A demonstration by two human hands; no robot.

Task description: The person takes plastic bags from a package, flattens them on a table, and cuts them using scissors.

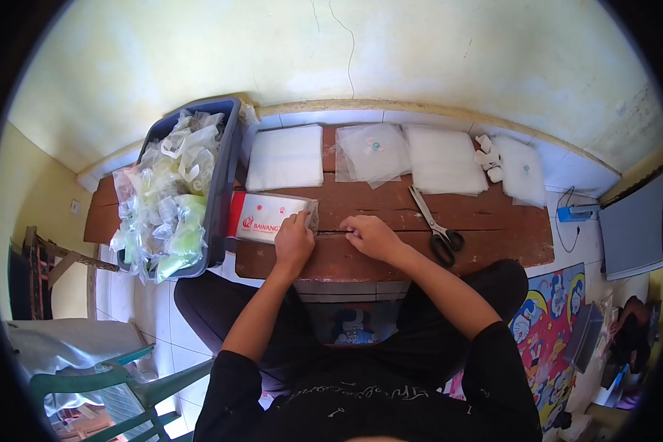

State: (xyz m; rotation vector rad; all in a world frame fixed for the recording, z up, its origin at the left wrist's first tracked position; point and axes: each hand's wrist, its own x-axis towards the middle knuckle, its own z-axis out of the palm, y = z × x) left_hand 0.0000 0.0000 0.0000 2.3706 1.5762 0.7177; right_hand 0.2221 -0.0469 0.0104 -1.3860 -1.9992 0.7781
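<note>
A white and red plastic pack [264,214] printed "BAWANG" lies flat on the brown wooden bench [390,254]. Its right end is under my left hand [296,237], whose fingers are curled closed over the clear plastic edge. To the right, apart from the pack, my right hand [373,237] rests low over the bench with thumb and fingers pinched together. Whatever it may hold is hidden or too small to name. Beyond my right wrist lie open-bladed scissors [436,227] with black handles.
A dark tub [233,140] heaped with plastic bags [171,195] stands at the left. Along the wall lie stacks of clear plastic sheets [286,157], [446,160] and a crumpled white strip [487,158]. A green chair [136,390] is at lower left.
</note>
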